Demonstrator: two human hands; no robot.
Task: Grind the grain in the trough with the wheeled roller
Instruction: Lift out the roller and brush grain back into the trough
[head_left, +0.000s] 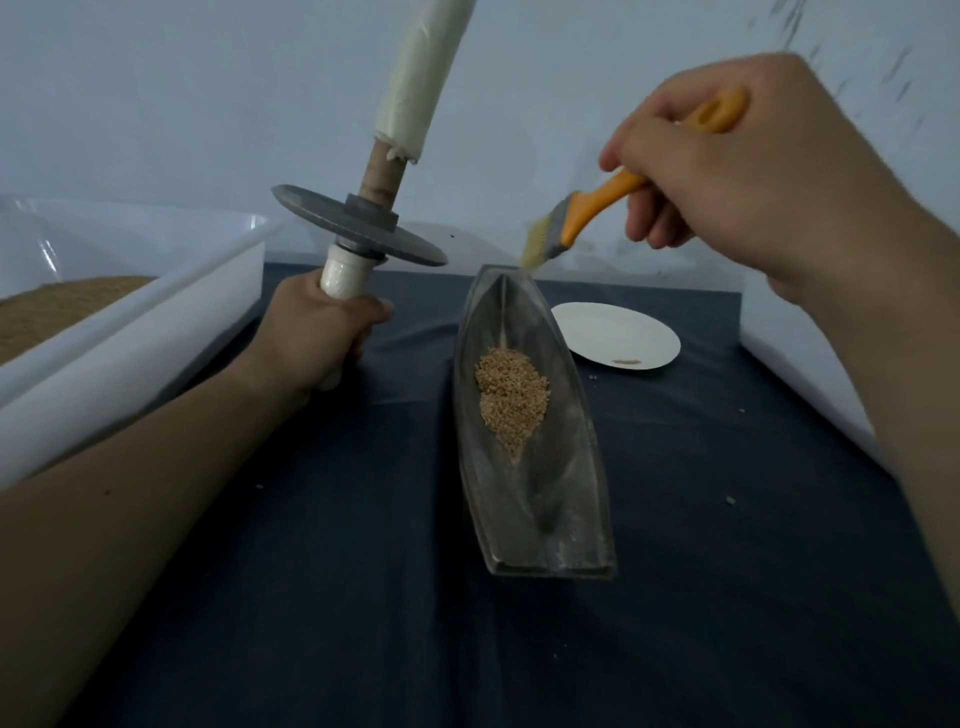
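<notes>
Dark blue cloth is covering the tabletop and carrying a few pale crumbs. On it, the metal trough is lying lengthwise, its blunt end nearest and its pointed tip farthest. The grain is sitting in a small heap in the trough's groove, about midway along.

To the trough's left, the left hand is wrapping its fingers fully round the lower white handle of the wheeled roller. It is holding the roller off the cloth and outside the trough, axle standing nearly upright and leaning right, grey disc above the fist.

A white tub is crowding the left edge, with brown meal inside, and the left forearm is crossing the cloth between it and the trough. A white rim is hemming in the right side.

Just beyond the trough's middle, to its right, a paper plate is resting on the cloth.

Above it, the right hand is curling its fingers round the orange handle of a brush, whose bristles are touching the trough's far tip. A pale wall is closing off the back.
</notes>
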